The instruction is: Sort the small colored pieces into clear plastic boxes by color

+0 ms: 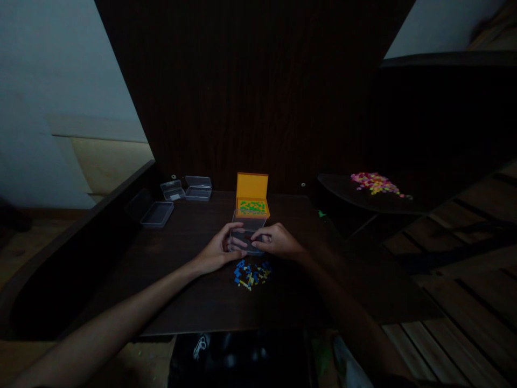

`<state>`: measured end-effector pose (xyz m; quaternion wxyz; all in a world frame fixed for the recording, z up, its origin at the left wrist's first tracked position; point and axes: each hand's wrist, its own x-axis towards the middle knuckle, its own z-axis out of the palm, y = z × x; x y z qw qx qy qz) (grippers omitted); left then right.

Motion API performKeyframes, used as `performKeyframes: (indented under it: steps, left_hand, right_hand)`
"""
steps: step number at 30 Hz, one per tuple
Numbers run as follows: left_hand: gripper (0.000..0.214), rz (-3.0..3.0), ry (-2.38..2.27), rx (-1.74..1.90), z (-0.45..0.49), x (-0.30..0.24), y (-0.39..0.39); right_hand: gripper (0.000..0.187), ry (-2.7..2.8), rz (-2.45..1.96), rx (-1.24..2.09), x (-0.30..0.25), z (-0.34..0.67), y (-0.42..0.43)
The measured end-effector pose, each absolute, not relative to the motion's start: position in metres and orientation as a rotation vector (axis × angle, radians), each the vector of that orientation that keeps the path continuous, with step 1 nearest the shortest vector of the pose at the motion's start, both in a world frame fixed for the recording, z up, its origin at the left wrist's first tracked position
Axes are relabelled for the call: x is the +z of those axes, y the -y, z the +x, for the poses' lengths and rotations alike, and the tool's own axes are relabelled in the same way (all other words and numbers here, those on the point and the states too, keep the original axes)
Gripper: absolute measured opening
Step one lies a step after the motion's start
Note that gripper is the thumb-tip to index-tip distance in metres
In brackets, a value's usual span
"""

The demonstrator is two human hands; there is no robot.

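An open clear plastic box sits on the table between my hands, its lid raised on the far side. Curled round its left side, my left hand grips the box with thumb at the near edge and fingers across it. My right hand reaches over the box's right side, fingertips pinched together inside; whatever they hold is too small and dark to make out. Just in front of the box lies a pile of small blue and yellow plastic bricks. Behind it stands an open orange box with green pieces in it.
At the back left are clear plastic boxes with lids up, and another clear box nearer. A raised dark side panel borders the left. On a rounded shelf to the right lie pink and yellow pieces.
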<state>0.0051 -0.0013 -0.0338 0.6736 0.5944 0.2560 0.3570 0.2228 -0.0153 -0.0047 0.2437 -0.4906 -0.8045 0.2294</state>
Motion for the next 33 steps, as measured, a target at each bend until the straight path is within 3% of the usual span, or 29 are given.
performKeyframes:
  steps: [6,14,33]
  left_hand:
    - [0.067,1.363,-0.61,0.825,0.003,-0.035,-0.002]
    - [0.065,1.396,-0.629,0.867,-0.001,-0.032,-0.007]
    - [0.064,1.407,-0.651,0.911,-0.005,-0.028,-0.012]
  right_hand:
    - [0.019,2.11,-1.265,0.659,0.0,0.223,0.02]
    - [0.021,2.384,-1.102,0.836,0.001,0.215,0.03]
    - [0.022,2.621,-1.266,0.713,0.003,0.211,0.028]
